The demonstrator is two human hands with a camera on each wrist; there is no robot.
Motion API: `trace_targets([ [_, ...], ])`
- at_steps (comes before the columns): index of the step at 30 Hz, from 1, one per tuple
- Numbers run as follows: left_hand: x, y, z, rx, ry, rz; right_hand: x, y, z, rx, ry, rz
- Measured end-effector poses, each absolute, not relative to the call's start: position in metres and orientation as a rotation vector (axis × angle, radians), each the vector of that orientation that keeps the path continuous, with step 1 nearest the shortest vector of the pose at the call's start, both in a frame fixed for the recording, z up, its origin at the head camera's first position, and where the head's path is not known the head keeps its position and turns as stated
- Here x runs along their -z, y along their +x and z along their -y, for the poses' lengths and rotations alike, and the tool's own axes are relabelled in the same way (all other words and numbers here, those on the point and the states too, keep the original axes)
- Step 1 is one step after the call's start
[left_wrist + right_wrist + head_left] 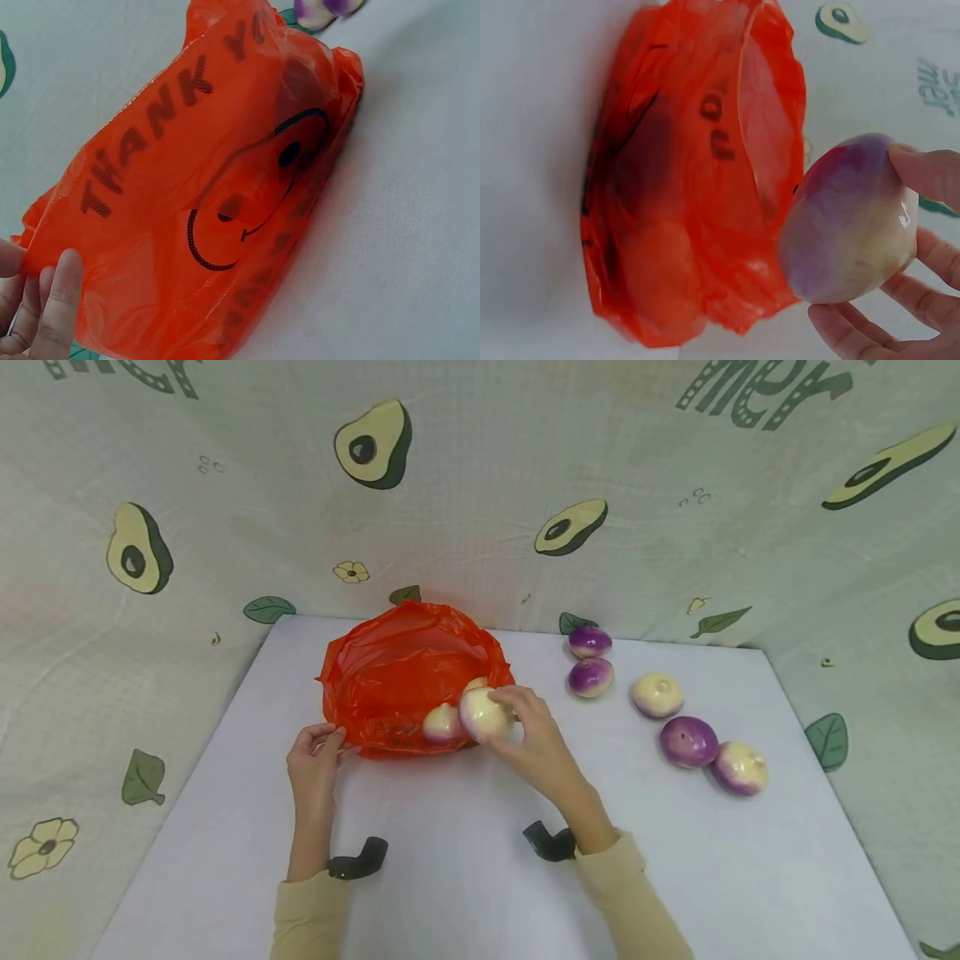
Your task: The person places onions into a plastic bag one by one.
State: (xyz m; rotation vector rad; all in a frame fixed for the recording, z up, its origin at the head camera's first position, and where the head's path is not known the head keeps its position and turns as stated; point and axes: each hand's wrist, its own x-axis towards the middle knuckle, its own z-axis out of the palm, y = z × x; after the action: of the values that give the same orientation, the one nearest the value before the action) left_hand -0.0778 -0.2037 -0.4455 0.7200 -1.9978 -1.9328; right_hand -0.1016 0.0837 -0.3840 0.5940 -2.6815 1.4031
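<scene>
A red plastic bag (397,681) lies on the white table with its mouth spread wide. My left hand (315,762) pinches the near left edge of the bag between thumb and fingers. Dark "THANK YOU" lettering and a smiling face show on the bag (172,187) in the left wrist view. In my right hand (542,747) I grip a white and purple turnip (483,714) by its side, at the bag's right part. Another turnip (441,724) sits inside the mouth, and part of one more shows behind the held one.
Two purple turnips (592,677) lie near the table's back edge, right of the bag. Farther right are a pale turnip (657,695), a purple turnip (689,742) and a white and purple turnip (739,768). An avocado-printed cloth (465,468) hangs behind the table (442,860).
</scene>
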Motion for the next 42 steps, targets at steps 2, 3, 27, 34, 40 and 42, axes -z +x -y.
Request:
trace_targets([
  [2,0.444,-0.077,0.203,1.964,0.699,1.961,0.384,-0.102,-0.076,-1.400,0.633,2.680],
  [3,0.443,-0.077,0.202,1.962,0.707,1.960,0.384,-0.103,-0.072,-1.395,0.654,2.679],
  [27,0.445,-0.080,0.202,1.942,0.795,1.979,0.389,-0.124,-0.016,-1.224,0.805,2.938],
  [34,0.516,-0.102,0.230,1.930,0.783,1.948,0.392,-0.127,-0.004,-1.195,0.842,2.956],
  [40,0.525,-0.104,0.233,1.886,0.790,1.959,0.396,-0.128,0.005,-1.158,0.868,2.971],
  [42,0.506,-0.097,0.226,1.918,0.785,1.943,0.398,-0.128,0.007,-1.154,0.867,2.976],
])
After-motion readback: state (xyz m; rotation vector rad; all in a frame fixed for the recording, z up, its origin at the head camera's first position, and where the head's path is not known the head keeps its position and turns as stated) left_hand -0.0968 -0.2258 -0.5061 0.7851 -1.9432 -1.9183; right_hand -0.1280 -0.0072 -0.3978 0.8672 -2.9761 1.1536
